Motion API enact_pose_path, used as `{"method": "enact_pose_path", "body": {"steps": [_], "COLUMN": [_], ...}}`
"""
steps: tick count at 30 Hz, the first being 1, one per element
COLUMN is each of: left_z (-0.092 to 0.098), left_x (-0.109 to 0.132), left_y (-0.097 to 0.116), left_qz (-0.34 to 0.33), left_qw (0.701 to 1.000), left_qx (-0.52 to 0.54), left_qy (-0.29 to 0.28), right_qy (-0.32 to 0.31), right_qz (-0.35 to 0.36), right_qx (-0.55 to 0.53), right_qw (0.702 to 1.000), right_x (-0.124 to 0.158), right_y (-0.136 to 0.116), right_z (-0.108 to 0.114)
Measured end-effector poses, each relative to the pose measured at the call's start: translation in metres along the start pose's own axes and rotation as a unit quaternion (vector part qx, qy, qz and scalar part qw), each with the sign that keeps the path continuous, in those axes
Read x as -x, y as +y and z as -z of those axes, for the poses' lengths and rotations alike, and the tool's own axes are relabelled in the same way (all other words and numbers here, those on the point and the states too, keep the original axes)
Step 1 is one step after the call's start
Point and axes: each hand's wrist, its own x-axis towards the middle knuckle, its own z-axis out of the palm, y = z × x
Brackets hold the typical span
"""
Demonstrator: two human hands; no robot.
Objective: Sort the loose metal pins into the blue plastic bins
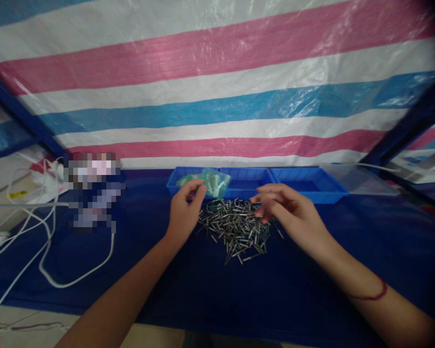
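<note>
A loose heap of thin metal pins, which look like blind rivets [235, 229], lies on the dark blue tabletop between my hands. My left hand [184, 208] is at the heap's left edge, thumb and forefinger pressed together; what they hold, if anything, is hidden. Just behind those fingers, a crinkled clear-green plastic bag [217, 182] lies over the left blue bin [172, 178]; I cannot tell whether they touch it. Over the heap's right side hovers my right hand [290, 208], its fingers bent but apart, with nothing visible in them.
Beside the left bin stand a middle blue bin [244, 179] and a right blue bin [308, 186]. A clear plastic sheet [362, 179] lies further right. White cables [50, 237] tangle at the left near a blurred-out patch. A striped tarp [217, 106] hangs behind.
</note>
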Motion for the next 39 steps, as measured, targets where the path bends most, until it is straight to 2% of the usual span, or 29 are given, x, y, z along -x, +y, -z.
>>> {"method": "enact_pose_path", "body": {"steps": [2,3,6,10,13,15,17,19,22,24,26,30,32,35,37,39], "left_z": [0.014,0.021,0.035,0.035,0.029,0.027,0.026,0.025,0.024,0.021,0.016,0.003,-0.003,-0.007,-0.008,-0.009], "left_x": [-0.017,-0.025,-0.041,-0.042,-0.038,-0.037,-0.037,-0.036,-0.031,-0.025,-0.016,0.005,0.013,0.019,0.02,0.02], "left_y": [-0.009,-0.014,-0.028,-0.033,-0.03,-0.028,-0.027,-0.027,-0.023,-0.017,-0.009,0.007,0.013,0.019,0.023,0.026], "left_qz": [-0.003,-0.006,-0.01,-0.009,-0.047,-0.078,-0.091,-0.094,-0.128,-0.17,-0.215,-0.267,-0.278,-0.281,-0.264,-0.237], "left_qw": [0.996,0.992,0.963,0.935,0.908,0.901,0.899,0.895,0.894,0.898,0.901,0.899,0.897,0.905,0.915,0.927], "left_qx": [-0.045,-0.081,-0.263,-0.35,-0.416,-0.426,-0.426,-0.432,-0.428,-0.406,-0.37,-0.302,-0.273,-0.233,-0.214,-0.191], "left_qy": [0.076,0.093,0.064,0.045,0.028,-0.009,-0.05,-0.057,-0.026,-0.035,-0.077,-0.174,-0.208,-0.219,-0.216,-0.221], "right_qy": [0.022,0.028,0.033,0.041,0.028,-0.033,-0.109,-0.156,-0.161,-0.157,-0.149,-0.139,-0.135,-0.114,-0.098,-0.096], "right_qz": [0.006,0.006,0.008,0.026,0.054,0.074,0.096,0.111,0.085,0.043,0.026,0.054,0.053,0.05,0.056,0.047], "right_qx": [0.008,0.012,0.022,0.057,0.162,0.26,0.354,0.429,0.495,0.519,0.537,0.558,0.563,0.559,0.507,0.402], "right_qw": [1.0,1.0,0.999,0.997,0.985,0.962,0.924,0.883,0.85,0.839,0.83,0.817,0.813,0.819,0.854,0.909], "right_x": [-0.001,-0.002,-0.004,-0.004,-0.005,-0.007,-0.009,-0.012,-0.016,-0.018,-0.018,-0.019,-0.019,-0.021,-0.021,-0.018], "right_y": [-0.003,-0.004,-0.004,-0.004,-0.005,-0.007,-0.008,-0.005,0.007,0.018,0.028,0.036,0.031,0.017,0.006,-0.004], "right_z": [0.002,0.003,0.005,0.01,0.017,0.024,0.032,0.043,0.062,0.075,0.083,0.088,0.088,0.086,0.081,0.07]}}
